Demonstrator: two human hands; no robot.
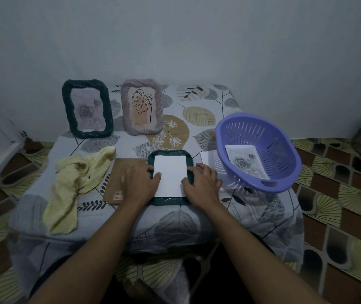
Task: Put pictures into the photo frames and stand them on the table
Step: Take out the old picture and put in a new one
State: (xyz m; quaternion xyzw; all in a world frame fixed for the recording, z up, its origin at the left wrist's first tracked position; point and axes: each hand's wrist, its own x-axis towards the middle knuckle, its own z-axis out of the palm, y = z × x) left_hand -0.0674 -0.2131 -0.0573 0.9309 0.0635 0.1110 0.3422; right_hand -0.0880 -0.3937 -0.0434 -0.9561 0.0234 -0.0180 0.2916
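Green flat frame (pixel 168 202) is lying face down at the near centre of the desk (pixel 197 220), with a white sheet (pixel 170 174) sitting on its back inside the rim. Left hand (pixel 139 183) is resting flat, released and not grasping: fingers are lying over the frame's left edge and the brown backing board (pixel 118 178) beside it, and the thumb is touching the sheet's left edge. The hand is slightly blurred. Right hand (pixel 201 183) is also released, with fingers spreading over the frame's right edge and the thumb pressing on the sheet's lower right corner. Backing board is lying flat just left of the frame and touching it. Yellow cloth (pixel 76 183) is lying crumpled further left, hanging over the desk's near edge. At the far side two frames are standing upright side by side: standing green frame (pixel 87 108) is showing a rose picture, and mauve frame (pixel 142 106) to its right is showing a leaf line drawing. Purple basket (pixel 260 150) is sitting tilted at the right with a rose print (pixel 245 164) lying inside. Another white paper (pixel 208 159) is lying between basket and flat frame, partly under the basket.
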